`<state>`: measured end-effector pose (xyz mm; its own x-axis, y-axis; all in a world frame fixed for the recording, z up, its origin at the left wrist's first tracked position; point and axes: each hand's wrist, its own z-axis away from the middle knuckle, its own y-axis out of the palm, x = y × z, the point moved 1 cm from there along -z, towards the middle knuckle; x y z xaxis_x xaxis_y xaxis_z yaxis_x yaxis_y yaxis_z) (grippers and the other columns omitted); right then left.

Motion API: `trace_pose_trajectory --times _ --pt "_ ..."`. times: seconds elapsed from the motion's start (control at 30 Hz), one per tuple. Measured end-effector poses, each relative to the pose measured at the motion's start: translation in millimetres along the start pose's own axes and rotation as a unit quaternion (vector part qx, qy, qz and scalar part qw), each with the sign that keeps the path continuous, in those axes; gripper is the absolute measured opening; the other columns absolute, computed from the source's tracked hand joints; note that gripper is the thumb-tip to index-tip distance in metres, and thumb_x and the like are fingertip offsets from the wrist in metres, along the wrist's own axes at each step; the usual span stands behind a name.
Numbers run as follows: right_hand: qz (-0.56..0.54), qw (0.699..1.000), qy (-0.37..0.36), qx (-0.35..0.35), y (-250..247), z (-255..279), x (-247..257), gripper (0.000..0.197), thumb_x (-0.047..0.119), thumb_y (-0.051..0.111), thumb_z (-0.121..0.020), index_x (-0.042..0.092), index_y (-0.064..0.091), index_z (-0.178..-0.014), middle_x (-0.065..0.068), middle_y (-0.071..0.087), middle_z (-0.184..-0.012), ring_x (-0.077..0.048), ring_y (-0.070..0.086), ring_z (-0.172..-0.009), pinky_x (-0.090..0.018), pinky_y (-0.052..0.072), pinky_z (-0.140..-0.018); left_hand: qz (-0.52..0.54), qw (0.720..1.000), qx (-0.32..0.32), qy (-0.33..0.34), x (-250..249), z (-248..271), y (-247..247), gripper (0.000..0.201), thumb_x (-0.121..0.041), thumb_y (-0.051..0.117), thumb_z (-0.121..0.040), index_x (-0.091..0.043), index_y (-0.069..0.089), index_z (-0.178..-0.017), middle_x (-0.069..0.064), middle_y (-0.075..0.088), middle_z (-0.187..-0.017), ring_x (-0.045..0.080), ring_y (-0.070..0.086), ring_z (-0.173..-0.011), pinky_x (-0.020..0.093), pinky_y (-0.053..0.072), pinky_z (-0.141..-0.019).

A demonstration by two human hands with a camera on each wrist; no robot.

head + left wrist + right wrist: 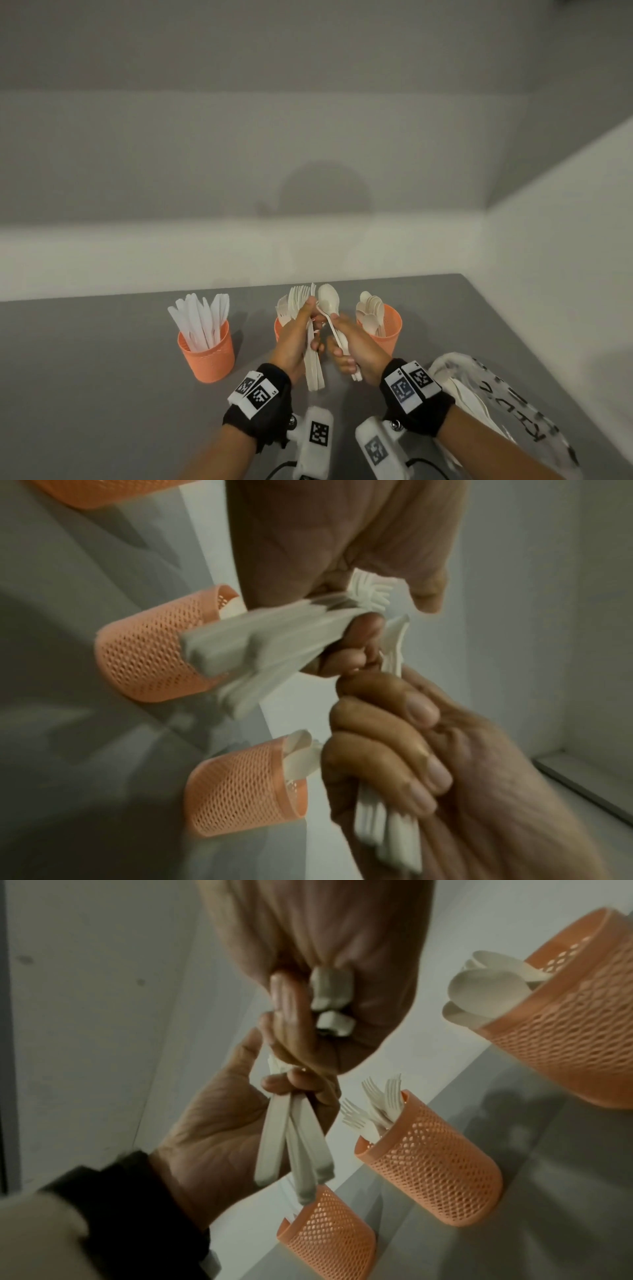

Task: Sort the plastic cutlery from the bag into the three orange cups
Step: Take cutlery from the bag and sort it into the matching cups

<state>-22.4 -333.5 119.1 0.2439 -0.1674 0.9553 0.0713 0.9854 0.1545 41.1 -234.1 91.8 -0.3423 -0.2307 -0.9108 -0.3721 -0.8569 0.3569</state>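
Several cream plastic forks [298, 302] and spoons [329, 300], fanned, handles bunched.

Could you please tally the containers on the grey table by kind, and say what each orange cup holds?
Orange mesh plastic cups: 3, one with white plastic knives, one with white plastic forks, one with white plastic spoons
Clear plastic bag with black lettering: 1
Total: 4

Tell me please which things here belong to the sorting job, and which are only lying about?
Job:
left hand gripping forks
right hand gripping spoons
knife cup
fork cup
spoon cup
bag

Lying about:
grey table
white wall
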Motion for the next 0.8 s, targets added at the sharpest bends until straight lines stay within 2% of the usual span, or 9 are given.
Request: trace_pose_trajectory --times 0.1,0.17,0.23,0.3,0.4,0.5,0.57,0.7,0.8 --pt "0.029 1.000 -0.010 -0.003 -5 -1 -3 0.035 0.036 0.028 -0.101 0.010 0.046 -0.084 0.006 0.045 -0.042 -0.003 0.025 -0.025 -0.011 0.019 -0.031 -0.049 0.998 -0.010 0.026 7 2 9 0.034 -0.037 0.059 -0.088 -0.004 0.061 -0.079 0.008 0.047 -0.047 0.022 0.046 -0.042 0.028 0.041 -0.050" --pt "0.072 0.997 -0.012 -0.002 -7 -2 -5 0.027 0.027 0.029 -0.100 0.010 0.046 -0.089 0.006 0.048 -0.041 -0.006 0.030 -0.026 -0.012 0.023 -0.031 -0.047 0.998 -0.032 0.023 10 2 12 0.027 -0.023 0.056 -0.090 -0.005 0.055 -0.070 0.008 0.044 -0.044 0.024 0.044 -0.043 0.028 0.039 -0.047" --pt "0.121 0.992 -0.015 -0.015 -11 -2 -8 0.021 0.018 0.030 -0.098 0.012 0.048 -0.090 0.003 0.052 -0.044 -0.011 0.042 -0.031 -0.017 0.034 -0.033 -0.037 0.997 -0.064 0.014 9 -1 13 0.025 -0.016 0.052 -0.090 -0.005 0.053 -0.068 0.007 0.044 -0.045 0.025 0.044 -0.046 0.031 0.040 -0.050" --pt "0.158 0.986 -0.017 -0.043 -19 -4 -9 0.019 0.014 0.032 -0.097 0.016 0.050 -0.092 -0.002 0.058 -0.057 -0.014 0.054 -0.043 -0.022 0.044 -0.040 -0.020 0.995 -0.102 0.011 5 -6 14 0.019 -0.013 0.050 -0.090 -0.004 0.055 -0.073 0.009 0.051 -0.055 0.024 0.049 -0.052 0.032 0.044 -0.054" --pt "0.149 0.981 -0.045 -0.117 -41 -12 -9 0.024 0.006 0.034 -0.096 0.020 0.051 -0.085 -0.002 0.056 -0.071 -0.008 0.054 -0.053 -0.017 0.042 -0.046 0.040 0.990 -0.134 0.019 -8 -18 10 0.017 -0.013 0.046 -0.092 -0.003 0.055 -0.082 0.010 0.059 -0.064 0.021 0.056 -0.055 0.030 0.049 -0.056" --pt "0.110 0.961 -0.106 -0.229 -69 -17 6 0.032 -0.006 0.036 -0.090 0.018 0.051 -0.075 0.000 0.054 -0.069 0.003 0.050 -0.045 -0.008 0.039 -0.047 0.078 0.981 -0.149 0.092 -31 -32 1 0.018 -0.013 0.045 -0.095 -0.010 0.048 -0.077 -0.001 0.057 -0.047 0.015 0.057 -0.044 0.027 0.052 -0.050" --pt "0.083 0.946 -0.154 -0.272 -84 -18 21 0.037 -0.012 0.033 -0.088 0.015 0.051 -0.069 -0.003 0.051 -0.064 0.005 0.048 -0.041 -0.005 0.038 -0.048 0.040 0.973 -0.164 0.156 -46 -40 -6 0.020 -0.016 0.049 -0.095 -0.015 0.047 -0.075 -0.006 0.051 -0.042 0.011 0.054 -0.041 0.024 0.051 -0.048" --pt "-0.007 0.922 -0.202 -0.329 -99 -29 29 0.037 -0.015 0.032 -0.089 0.014 0.046 -0.070 -0.005 0.047 -0.065 0.000 0.051 -0.051 -0.005 0.042 -0.050 -0.060 0.950 -0.200 0.232 -59 -49 -15 0.030 -0.027 0.058 -0.090 -0.015 0.051 -0.064 -0.004 0.051 -0.043 0.008 0.050 -0.040 0.025 0.049 -0.052" --pt "-0.016 0.920 -0.181 -0.348 -100 -37 16 0.036 -0.012 0.032 -0.090 0.015 0.046 -0.072 -0.004 0.049 -0.068 -0.012 0.049 -0.062 -0.011 0.045 -0.055 -0.136 0.939 -0.206 0.237 -49 -54 -17 0.042 -0.031 0.059 -0.089 -0.005 0.051 -0.057 0.009 0.052 -0.050 0.005 0.051 -0.039 0.024 0.047 -0.059"
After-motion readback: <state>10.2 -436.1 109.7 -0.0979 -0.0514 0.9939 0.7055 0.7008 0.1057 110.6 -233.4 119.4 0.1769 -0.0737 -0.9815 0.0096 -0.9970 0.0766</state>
